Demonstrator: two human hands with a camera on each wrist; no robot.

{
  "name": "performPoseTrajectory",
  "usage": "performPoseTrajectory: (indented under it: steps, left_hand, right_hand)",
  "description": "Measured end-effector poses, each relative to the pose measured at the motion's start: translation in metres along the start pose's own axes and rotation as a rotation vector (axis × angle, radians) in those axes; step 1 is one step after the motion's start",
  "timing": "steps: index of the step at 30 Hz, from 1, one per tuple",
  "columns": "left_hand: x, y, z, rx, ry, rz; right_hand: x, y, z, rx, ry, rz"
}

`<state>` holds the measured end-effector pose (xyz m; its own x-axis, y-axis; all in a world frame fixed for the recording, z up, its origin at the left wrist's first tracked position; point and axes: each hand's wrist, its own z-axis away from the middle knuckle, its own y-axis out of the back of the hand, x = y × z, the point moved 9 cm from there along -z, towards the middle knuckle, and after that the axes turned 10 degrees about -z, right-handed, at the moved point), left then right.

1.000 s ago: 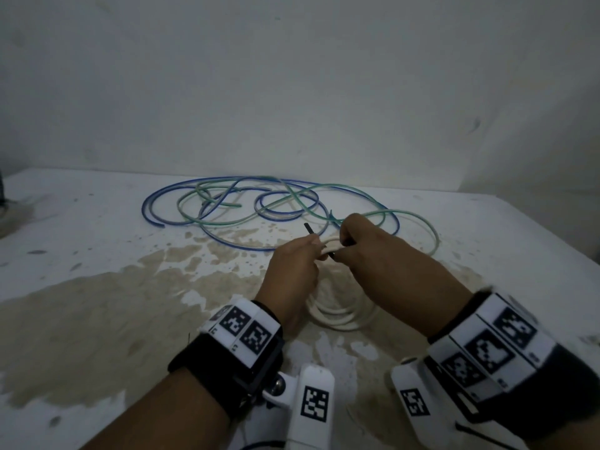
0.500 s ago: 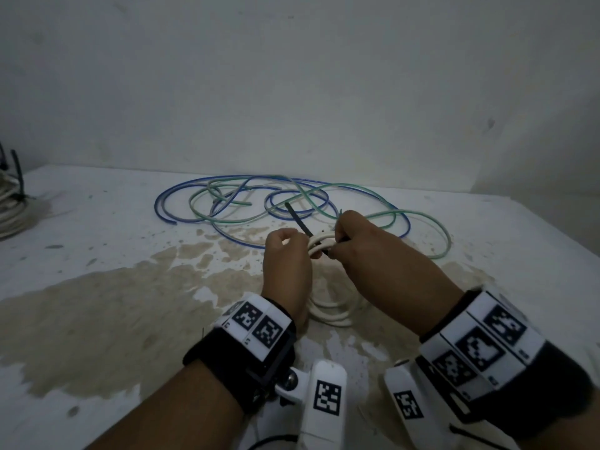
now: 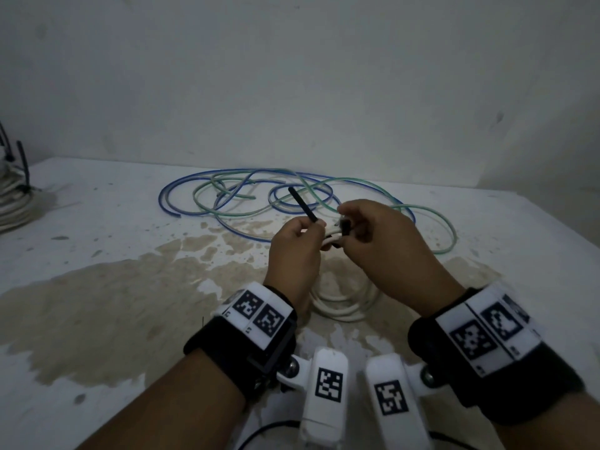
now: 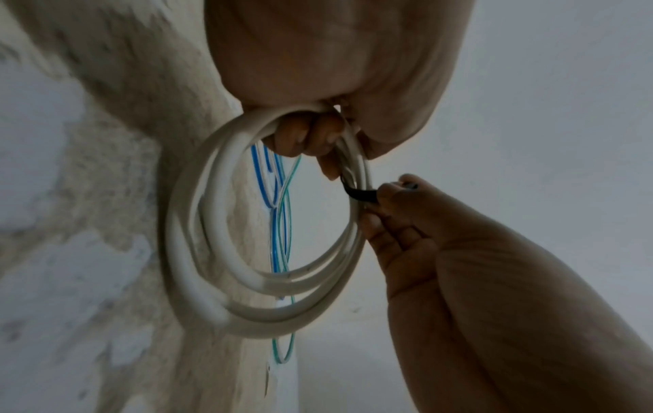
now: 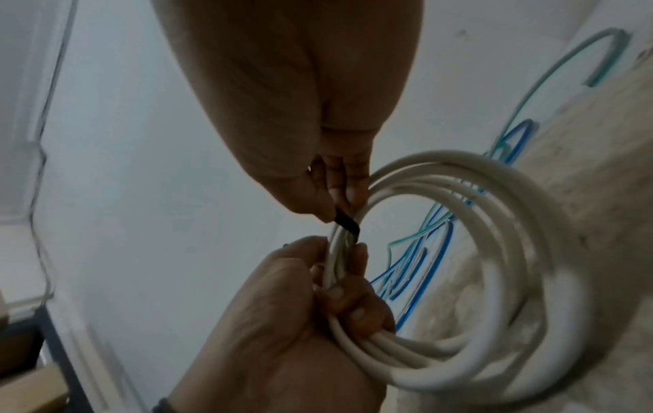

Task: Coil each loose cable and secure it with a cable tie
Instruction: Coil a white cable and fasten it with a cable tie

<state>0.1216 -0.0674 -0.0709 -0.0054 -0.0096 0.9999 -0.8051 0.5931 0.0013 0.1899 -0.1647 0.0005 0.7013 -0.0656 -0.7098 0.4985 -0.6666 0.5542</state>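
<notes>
A coiled white cable (image 3: 344, 303) (image 4: 219, 279) (image 5: 494, 279) hangs upright between my hands above the table. My left hand (image 3: 297, 245) (image 4: 310, 131) (image 5: 339, 296) grips the top of the coil, fingers curled round the strands. A black cable tie (image 3: 302, 205) (image 4: 360, 193) (image 5: 348, 225) wraps the coil; its free tail sticks up and left past my left hand. My right hand (image 3: 360, 222) (image 4: 381, 206) (image 5: 335, 201) pinches the tie at the coil. Loose blue cable (image 3: 168, 203) and green cable (image 3: 448, 228) lie tangled on the table behind.
The white table (image 3: 97, 401) carries a large brown stain (image 3: 97, 313) under and left of my hands. A tied white cable bundle (image 3: 13, 206) with black ties sits at the far left edge. A plain wall rises behind.
The tie's black tail now sticks out further up and left past my left hand. Both hands have lifted slightly and stay on the coil.
</notes>
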Motion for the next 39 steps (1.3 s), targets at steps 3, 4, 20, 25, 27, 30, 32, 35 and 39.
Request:
performPoseTrajectory:
  steps: [3, 4, 20, 25, 27, 30, 32, 35, 39]
  left_hand:
    - [0.009, 0.004, 0.0, 0.014, -0.047, -0.021]
    - [0.011, 0.006, -0.001, 0.018, -0.065, -0.033]
    - [0.01, 0.018, -0.013, 0.013, -0.102, -0.203]
    - [0.015, 0.02, -0.013, 0.055, -0.155, -0.291]
    - [0.02, 0.018, -0.01, 0.054, -0.202, -0.346]
    - [0.022, 0.016, -0.007, 0.037, -0.203, -0.357]
    - [0.022, 0.015, -0.008, 0.028, -0.203, -0.372]
    - [0.021, 0.013, -0.01, 0.014, -0.226, -0.405]
    - [0.022, 0.013, -0.011, 0.033, -0.272, -0.463]
  right_hand:
    - [0.003, -0.003, -0.002, 0.039, -0.047, -0.16]
    - [0.001, -0.006, -0.002, 0.045, -0.043, -0.209]
    - [0.008, -0.027, 0.004, 0.062, -0.043, -0.589]
    - [0.01, -0.026, 0.006, 0.055, -0.041, -0.59]
    - [0.011, -0.024, 0.006, 0.069, -0.047, -0.588]
    - [0.012, -0.02, 0.007, 0.13, -0.059, -0.564]
    - [0.013, -0.016, 0.007, 0.186, -0.059, -0.547]
    - [0.013, -0.01, 0.007, 0.249, -0.049, -0.539]
    - [0.017, -0.007, 0.008, 0.293, -0.061, -0.491]
